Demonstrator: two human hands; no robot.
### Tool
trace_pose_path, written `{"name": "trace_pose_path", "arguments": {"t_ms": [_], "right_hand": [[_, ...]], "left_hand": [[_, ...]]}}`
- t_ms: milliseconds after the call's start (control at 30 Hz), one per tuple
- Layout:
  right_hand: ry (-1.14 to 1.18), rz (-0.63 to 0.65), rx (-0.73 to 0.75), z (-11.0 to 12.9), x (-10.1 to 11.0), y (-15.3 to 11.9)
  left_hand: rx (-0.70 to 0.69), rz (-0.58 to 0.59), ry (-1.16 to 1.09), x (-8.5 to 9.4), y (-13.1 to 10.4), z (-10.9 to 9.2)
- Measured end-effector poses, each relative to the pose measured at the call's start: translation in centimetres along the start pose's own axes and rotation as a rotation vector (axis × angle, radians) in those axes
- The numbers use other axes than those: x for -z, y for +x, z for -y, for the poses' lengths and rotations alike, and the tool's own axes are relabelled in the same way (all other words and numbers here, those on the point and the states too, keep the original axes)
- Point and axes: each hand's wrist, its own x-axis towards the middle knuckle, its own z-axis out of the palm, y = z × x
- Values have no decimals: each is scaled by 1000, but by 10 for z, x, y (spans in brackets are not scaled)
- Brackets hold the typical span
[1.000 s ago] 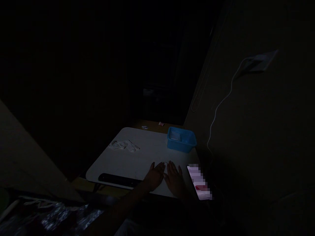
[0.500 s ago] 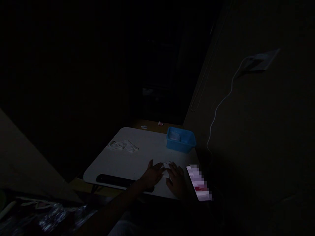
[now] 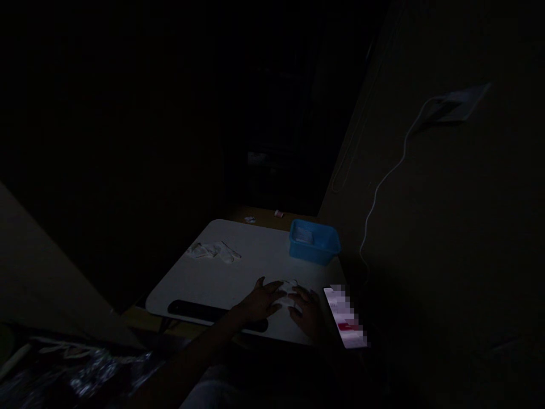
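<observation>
In dim light, my left hand (image 3: pixel 260 302) lies over the white table (image 3: pixel 251 238) with fingers stretched out and spread. Its fingertips touch the left side of a small white cloth-like piece (image 3: pixel 289 287). My right hand (image 3: pixel 307 312) rests on the right side of the same piece, fingers apart and slightly bent. Both hands are open, and they partly cover the piece. A crumpled white cloth (image 3: pixel 215 251) lies toward the table's left side. At the far right corner stands a blue plastic basket (image 3: pixel 313 254) with a whitish folded item (image 3: pixel 304 235) inside.
A long black strip (image 3: pixel 196 310) runs along the table's near edge. Right of the table is a lit phone (image 3: pixel 344 318). A white cable (image 3: pixel 377 190) hangs from a wall socket (image 3: pixel 462 103). Behind the table lie a small spool-like item (image 3: pixel 279 214) and a white scrap (image 3: pixel 250 219).
Both hands stay at the white piece, with only small finger shifts; its far edge looks rounder now. The view has moved slightly. Basket and crumpled cloth stay in place.
</observation>
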Motion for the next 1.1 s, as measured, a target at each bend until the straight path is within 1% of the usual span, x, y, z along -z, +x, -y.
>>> {"name": "trace_pose_path", "arguments": {"t_ms": [133,233,333,433,533,633,800,867,967,1033,1100], "right_hand": [[25,-13,-10,0,-1,1],[4,-22,15,2,-1,0],[-28,-53,22,5,3,-2],[-27,-90,0,9,9,-1],[-10,-123,-31,10,12,1],[29,-135,-14,8,10,4],[205,-178,20,8,1,5],[295,-175,-37,10,-3,5],[483,-188,-192,14,-11,10],[578,-183,-263,15,-17,15],[571,-171,-294,15,-21,20]], "left_hand": [[19,-56,7,2,0,0],[-25,-93,54,-1,5,-2],[-60,-83,125,-3,12,-7],[-43,-64,160,-4,17,-12],[-12,-90,135,-2,16,-14],[2,-143,36,1,9,-16],[74,-267,-249,6,-1,-17],[145,-318,-413,6,1,-16],[302,-389,-651,2,8,-11],[388,-450,-727,-2,14,-6],[426,-483,-735,-6,18,0]]}}
